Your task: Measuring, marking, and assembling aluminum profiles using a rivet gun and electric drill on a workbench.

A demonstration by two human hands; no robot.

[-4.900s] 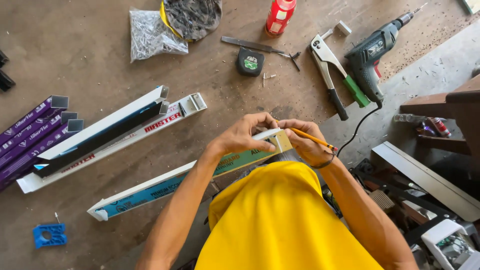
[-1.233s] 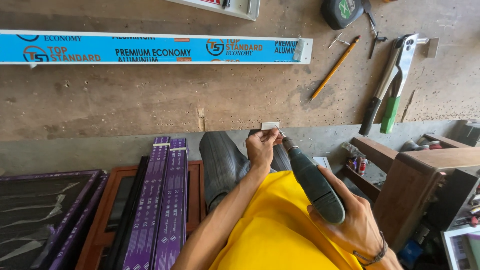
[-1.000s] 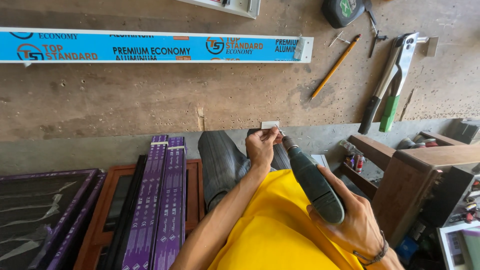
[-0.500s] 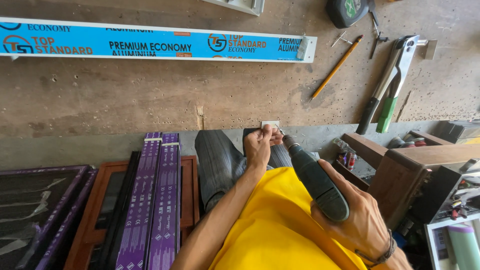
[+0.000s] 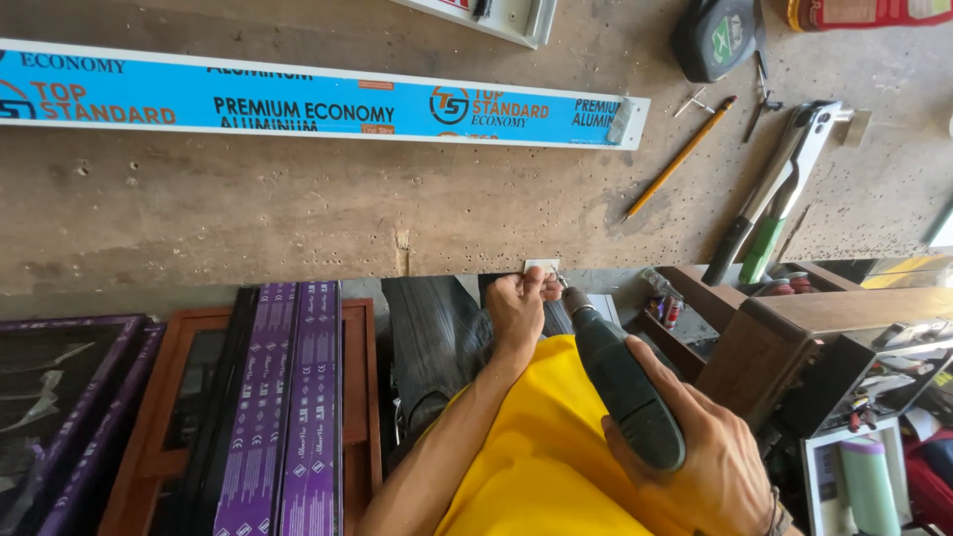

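My left hand (image 5: 519,308) pinches a small white bracket (image 5: 541,266) against the near edge of the wooden workbench (image 5: 298,218). My right hand (image 5: 695,457) grips a dark electric drill (image 5: 620,387), and its bit tip points at the bracket just right of my left fingers. A long aluminium profile in blue wrapping (image 5: 318,99) lies across the bench top, far from both hands. My yellow shirt fills the lower middle of the view.
A yellow pencil (image 5: 680,157), a rivet gun with a green grip (image 5: 779,194), a tape measure (image 5: 717,38) and loose screws lie at the bench's right. Purple-wrapped profiles (image 5: 298,407) and a brown frame (image 5: 159,437) lie on the floor at left. A wooden stool (image 5: 784,337) stands at right.
Since several seconds ago I left the pencil and profile on the bench and now hold a drill at the bench edge. Over the last second the hands stay nearly still; the view shifts slightly.
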